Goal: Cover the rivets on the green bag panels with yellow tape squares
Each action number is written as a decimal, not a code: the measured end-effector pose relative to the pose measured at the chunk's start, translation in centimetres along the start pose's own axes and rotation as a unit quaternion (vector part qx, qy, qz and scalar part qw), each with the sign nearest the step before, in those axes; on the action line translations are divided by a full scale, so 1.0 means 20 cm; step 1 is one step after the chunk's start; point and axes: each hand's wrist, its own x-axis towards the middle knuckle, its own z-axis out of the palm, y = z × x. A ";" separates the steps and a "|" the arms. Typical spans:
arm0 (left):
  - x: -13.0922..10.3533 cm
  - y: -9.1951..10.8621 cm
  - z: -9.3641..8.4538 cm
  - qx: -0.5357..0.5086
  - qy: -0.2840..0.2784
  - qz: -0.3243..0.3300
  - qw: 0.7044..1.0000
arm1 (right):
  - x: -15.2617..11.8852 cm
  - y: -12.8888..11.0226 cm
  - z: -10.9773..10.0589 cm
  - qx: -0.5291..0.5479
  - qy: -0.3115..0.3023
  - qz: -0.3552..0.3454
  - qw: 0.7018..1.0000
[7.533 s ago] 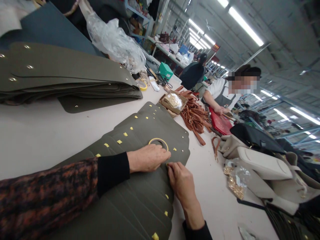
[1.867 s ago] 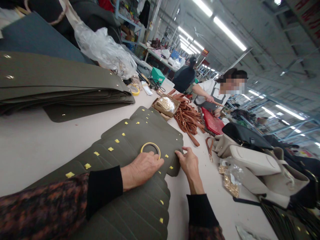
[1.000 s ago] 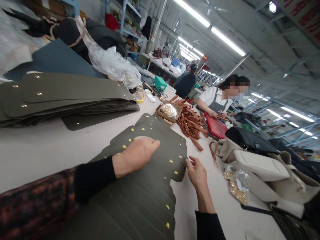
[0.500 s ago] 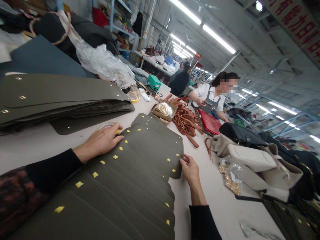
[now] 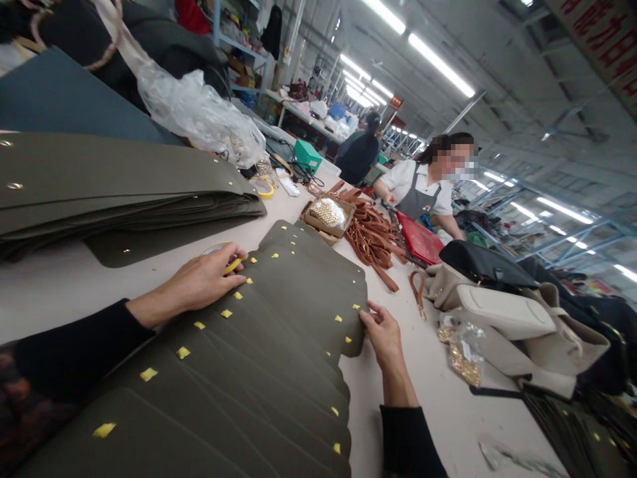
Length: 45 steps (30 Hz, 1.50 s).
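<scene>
My left hand [image 5: 209,277] is closed around a roll of yellow tape [image 5: 233,266], over the left edge of a fanned-out stack of dark olive leather panels [image 5: 279,338]. Small yellow tape pieces [image 5: 183,352] dot the panels along both sides. At the stack's right edge, my right hand [image 5: 385,335] has its thumb and fingers bent together on the edge of the top panel, near a tab with small holes. The underside of that grip is hidden.
A thick pile of olive panels [image 5: 124,172] lies on the left. Beyond are another yellow tape roll [image 5: 266,189], a box of gold hardware [image 5: 331,216] and brown straps [image 5: 371,232]. Cream bags [image 5: 502,312] stand right. A co-worker [image 5: 421,189] is across the table.
My left hand has turned slightly, and more of the yellow tape roll shows between its fingers. The right hand stays at the panel edge. The view has shifted a little.
</scene>
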 end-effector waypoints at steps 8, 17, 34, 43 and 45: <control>0.01 -0.06 0.03 -0.080 0.010 0.014 0.997 | -0.07 -0.13 -0.01 0.177 -0.156 0.072 0.969; 0.01 -0.05 0.02 -0.046 0.018 0.034 0.998 | -0.08 -0.22 -0.04 0.066 -0.287 0.046 0.955; -0.06 0.12 -0.01 0.134 0.009 0.230 0.964 | -0.20 -0.45 0.23 -0.309 -0.216 -0.305 0.875; -0.01 0.26 0.07 0.205 -0.090 0.348 0.910 | -0.12 -0.55 0.29 -0.279 -0.310 -0.159 0.895; -0.01 0.25 0.07 0.195 -0.091 0.333 0.918 | -0.13 -0.56 0.30 -0.272 -0.309 -0.146 0.900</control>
